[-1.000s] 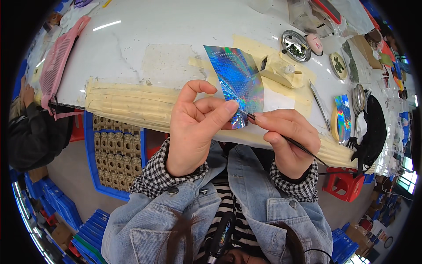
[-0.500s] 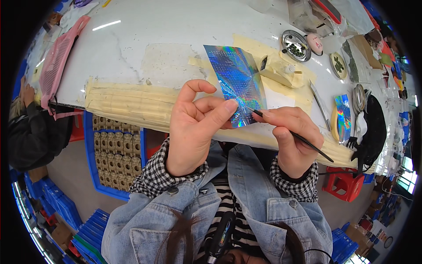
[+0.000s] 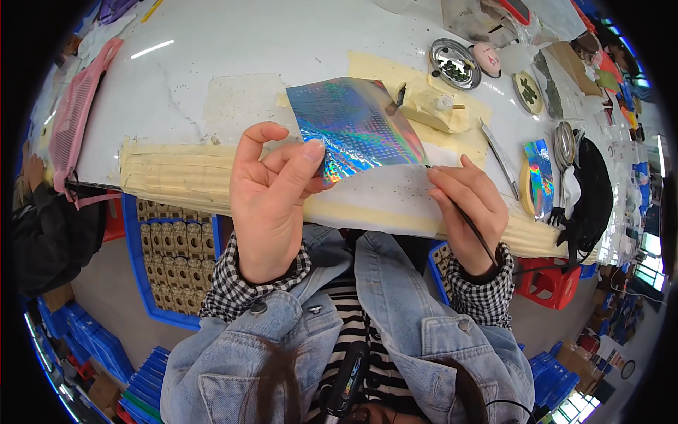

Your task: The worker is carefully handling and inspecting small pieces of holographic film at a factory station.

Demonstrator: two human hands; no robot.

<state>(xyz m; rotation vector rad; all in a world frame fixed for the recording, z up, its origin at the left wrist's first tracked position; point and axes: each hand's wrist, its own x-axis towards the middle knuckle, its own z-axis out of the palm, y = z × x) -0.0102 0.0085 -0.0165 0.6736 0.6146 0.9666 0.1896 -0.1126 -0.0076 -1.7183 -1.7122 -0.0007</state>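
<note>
My left hand (image 3: 272,194) pinches the lower left corner of a shiny blue holographic sheet (image 3: 357,116) between thumb and fingers. Rows of tiny marks cover the sheet, and it bends slightly above the table. In my right hand (image 3: 477,212) is a thin black tweezers-like tool (image 3: 472,227), held like a pen. Its tip points left, close to the sheet's lower right corner; whether the two touch I cannot tell. Below the sheet lies white paper (image 3: 395,194) with small dark specks. Just behind the sheet stands a tape-wrapped block (image 3: 431,109).
To the right lie a slim metal tool (image 3: 500,157), a holographic strip (image 3: 540,180) and a black cloth-like item (image 3: 592,194). Farther back is a round metal dish (image 3: 433,58) with dark green bits. A blue crate (image 3: 134,254) of tan parts sits below the table edge.
My hands have moved apart; the tool has left the sheet's lower middle. My left hand has shifted left with the sheet, which now spreads flatter and wider.
</note>
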